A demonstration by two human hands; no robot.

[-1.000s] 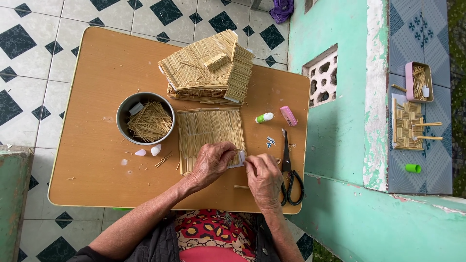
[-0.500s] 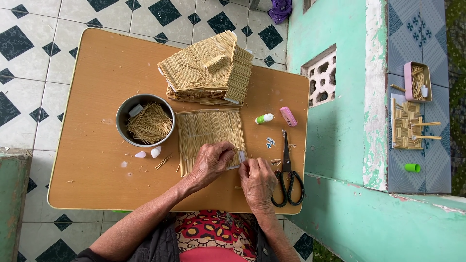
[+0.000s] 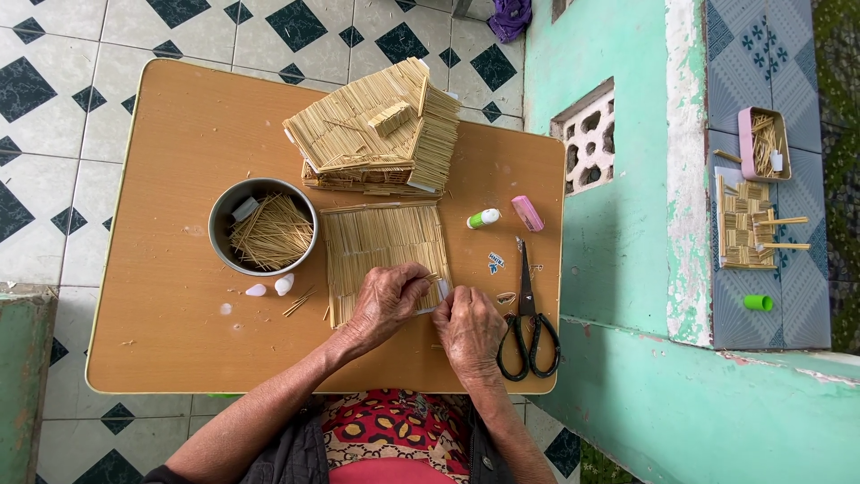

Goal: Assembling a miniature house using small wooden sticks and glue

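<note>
Palm-down left hand (image 3: 387, 303), right hand (image 3: 468, 324) beside, pinching stick panel (image 3: 385, 246) edge

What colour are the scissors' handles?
Black handles on the scissors, clearest in the head view.

Our left hand (image 3: 387, 302) and right hand (image 3: 468, 324) crowd the near edge of the flat stick panel (image 3: 385, 248), touching it. To the left, the metal bowl (image 3: 262, 227) blocks us just beside the panel; beyond it we find bare table (image 3: 161, 152). To the right, scissors (image 3: 528, 318), a small bottle (image 3: 484, 218) and a pink eraser (image 3: 527, 213) narrow our way. Ahead, the stick house (image 3: 376, 130) closes the far side.
</note>
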